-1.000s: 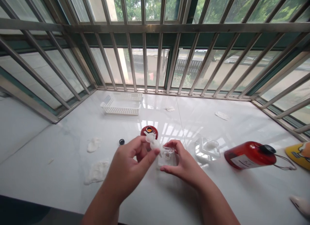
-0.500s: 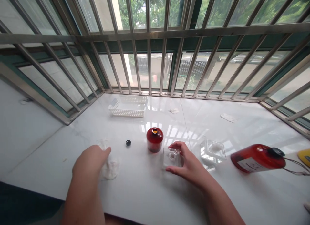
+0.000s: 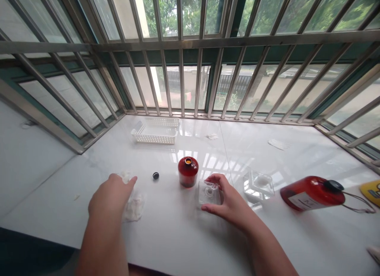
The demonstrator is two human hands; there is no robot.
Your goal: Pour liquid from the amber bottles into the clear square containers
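Observation:
My right hand (image 3: 224, 197) has its thumb and fingers around a small clear square bottle (image 3: 204, 193) with a round opening facing up. Just left of that bottle, an uncapped dark red bottle (image 3: 188, 174) stands upright. A small black cap (image 3: 156, 176) lies on the white counter between the red bottle and my left hand. My left hand (image 3: 111, 195) is closed over a crumpled white tissue (image 3: 135, 208), whose ends show above and below the thumb. Most of the left fingers are hidden behind the back of the hand.
A white perforated basket (image 3: 156, 139) sits at the back left. To the right are a clear square container (image 3: 258, 187) and a large red bottle (image 3: 308, 193) lying on its side, with a black cap and a cord. White scraps (image 3: 277, 144) lie farther back. Metal bars (image 3: 181, 86) line the window.
The view has shifted slightly. Both hands keep almost the same positions on the tissue and the clear bottle.

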